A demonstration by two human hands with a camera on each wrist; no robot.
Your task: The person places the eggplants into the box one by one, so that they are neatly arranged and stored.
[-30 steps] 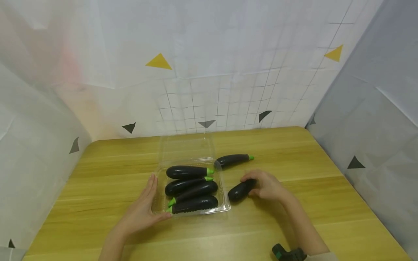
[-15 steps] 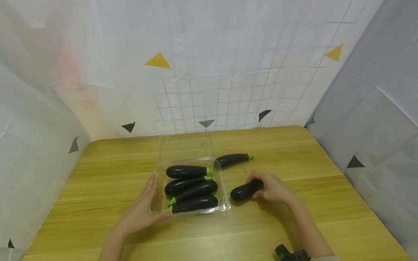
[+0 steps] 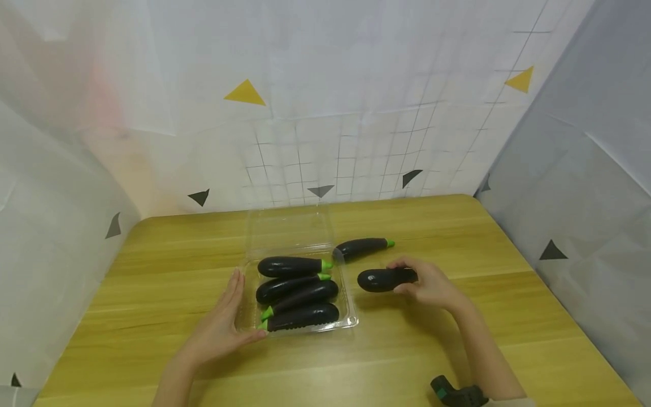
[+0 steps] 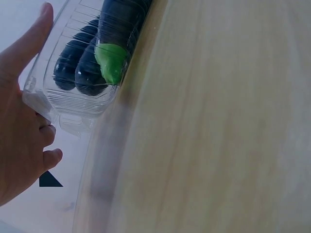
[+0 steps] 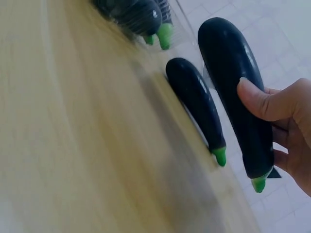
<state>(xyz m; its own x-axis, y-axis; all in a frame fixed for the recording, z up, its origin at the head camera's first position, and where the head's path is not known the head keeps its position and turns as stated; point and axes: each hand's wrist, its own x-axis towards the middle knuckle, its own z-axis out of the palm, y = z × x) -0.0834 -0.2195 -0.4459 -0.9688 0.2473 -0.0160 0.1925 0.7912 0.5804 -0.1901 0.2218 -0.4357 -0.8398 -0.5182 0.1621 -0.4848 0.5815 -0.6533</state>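
Clear plastic clamshell point(image 3: 347, 299), four eggplants point(image 3: 304, 298) inside | left hand point(image 3: 215, 329): fingers wide around its near-left corner | right hand point(image 3: 432, 286): fingers gripping another eggplant point(image 3: 380, 280)

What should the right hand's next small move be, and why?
Probably carry the held eggplant left, over the open container: the right hand grips it just beside that container, four eggplants already lie inside, and the left hand touches its left side.

Pale back wall point(image 3: 178, 107) with two yellow triangles point(image 3: 245, 92) behind a wood-grained table point(image 3: 152, 271)
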